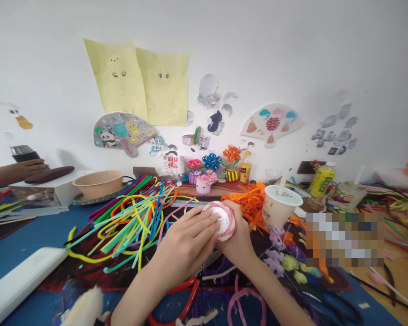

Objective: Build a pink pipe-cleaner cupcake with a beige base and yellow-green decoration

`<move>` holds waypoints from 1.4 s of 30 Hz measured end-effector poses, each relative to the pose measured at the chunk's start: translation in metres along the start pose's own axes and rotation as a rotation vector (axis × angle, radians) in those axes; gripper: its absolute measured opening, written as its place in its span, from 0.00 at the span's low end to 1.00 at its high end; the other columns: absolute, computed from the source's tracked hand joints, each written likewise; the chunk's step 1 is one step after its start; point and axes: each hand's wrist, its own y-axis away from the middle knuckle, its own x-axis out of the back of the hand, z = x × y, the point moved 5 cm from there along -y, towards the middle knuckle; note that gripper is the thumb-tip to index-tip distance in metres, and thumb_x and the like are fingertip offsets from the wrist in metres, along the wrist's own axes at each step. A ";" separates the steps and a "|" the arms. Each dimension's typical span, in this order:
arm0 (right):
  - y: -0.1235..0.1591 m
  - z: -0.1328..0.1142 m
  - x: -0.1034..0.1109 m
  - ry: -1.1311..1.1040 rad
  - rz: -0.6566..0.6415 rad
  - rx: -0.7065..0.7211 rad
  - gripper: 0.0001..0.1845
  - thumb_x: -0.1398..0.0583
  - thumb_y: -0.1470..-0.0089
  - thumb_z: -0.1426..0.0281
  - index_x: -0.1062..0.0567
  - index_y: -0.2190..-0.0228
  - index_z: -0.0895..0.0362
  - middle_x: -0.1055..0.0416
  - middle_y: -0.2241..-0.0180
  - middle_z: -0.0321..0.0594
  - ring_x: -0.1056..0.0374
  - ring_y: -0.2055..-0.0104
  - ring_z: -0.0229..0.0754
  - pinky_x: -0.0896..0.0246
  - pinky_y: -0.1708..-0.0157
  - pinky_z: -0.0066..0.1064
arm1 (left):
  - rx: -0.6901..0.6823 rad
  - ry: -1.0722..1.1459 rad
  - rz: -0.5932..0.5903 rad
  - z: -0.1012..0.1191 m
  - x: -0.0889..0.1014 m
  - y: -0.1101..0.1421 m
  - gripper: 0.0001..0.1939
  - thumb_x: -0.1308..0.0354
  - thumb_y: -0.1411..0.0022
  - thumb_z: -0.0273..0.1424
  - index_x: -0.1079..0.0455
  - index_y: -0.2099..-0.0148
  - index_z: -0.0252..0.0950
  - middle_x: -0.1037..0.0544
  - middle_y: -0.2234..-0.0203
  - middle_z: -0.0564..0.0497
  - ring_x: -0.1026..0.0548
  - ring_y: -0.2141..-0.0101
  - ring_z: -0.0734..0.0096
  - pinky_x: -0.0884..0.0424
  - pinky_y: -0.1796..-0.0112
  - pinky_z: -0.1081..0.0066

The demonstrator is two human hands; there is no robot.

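Both my hands meet at the middle of the table around a small round pink-and-white pot point(224, 219) wound from pipe cleaners. My right hand point(236, 237) cups the pot from below and behind, fingers wrapped round it. My left hand point(187, 244) lies against the pot's left side, fingers pressed on its white top. Just left of my hands sprawls a heap of loose coloured pipe cleaners point(132, 213). A bundle of orange pipe cleaners point(248, 199) lies right behind the pot.
A white paper cup point(280, 206) stands right of my hands. Small pipe-cleaner flower pots point(204, 174), a yellow bottle point(321, 179) and a beige bowl point(98, 182) line the wall. Another person's hand point(20, 171) rests at far left. Purple and yellow pipe-cleaner flowers point(279, 258) lie nearby.
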 end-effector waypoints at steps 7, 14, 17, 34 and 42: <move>0.000 -0.001 0.000 0.008 0.004 0.032 0.31 0.34 0.59 0.65 0.36 0.52 0.52 0.23 0.62 0.42 0.23 0.66 0.48 0.25 0.67 0.36 | 0.125 -0.174 0.062 0.001 0.006 -0.001 0.14 0.46 0.31 0.27 0.26 0.47 0.40 0.18 0.51 0.57 0.26 0.54 0.58 0.40 0.52 0.60; 0.005 -0.002 -0.003 -0.010 0.000 0.029 0.29 0.35 0.56 0.66 0.35 0.51 0.52 0.23 0.60 0.43 0.23 0.63 0.48 0.25 0.63 0.37 | 0.117 -0.185 0.030 0.005 0.001 -0.001 0.13 0.47 0.30 0.28 0.26 0.48 0.41 0.18 0.50 0.58 0.27 0.54 0.59 0.43 0.52 0.61; 0.006 -0.003 -0.003 -0.020 -0.005 0.022 0.28 0.35 0.55 0.66 0.35 0.51 0.51 0.23 0.60 0.43 0.23 0.62 0.49 0.25 0.62 0.38 | 0.115 -0.167 0.042 0.005 0.002 -0.001 0.13 0.45 0.31 0.28 0.25 0.48 0.42 0.18 0.52 0.59 0.26 0.53 0.60 0.43 0.51 0.61; 0.002 -0.005 -0.006 -0.201 -0.104 -0.096 0.29 0.31 0.58 0.68 0.34 0.54 0.51 0.23 0.61 0.41 0.23 0.63 0.49 0.27 0.62 0.38 | 0.073 -0.174 0.044 0.011 0.008 -0.005 0.14 0.43 0.36 0.25 0.24 0.51 0.43 0.16 0.55 0.62 0.24 0.56 0.61 0.44 0.51 0.59; -0.006 0.006 -0.008 -0.484 -0.160 -0.229 0.37 0.24 0.70 0.65 0.27 0.55 0.51 0.25 0.54 0.44 0.26 0.53 0.54 0.30 0.51 0.46 | 0.199 -0.101 0.085 -0.006 0.014 0.003 0.15 0.42 0.33 0.29 0.29 0.45 0.39 0.20 0.48 0.50 0.28 0.53 0.58 0.41 0.51 0.59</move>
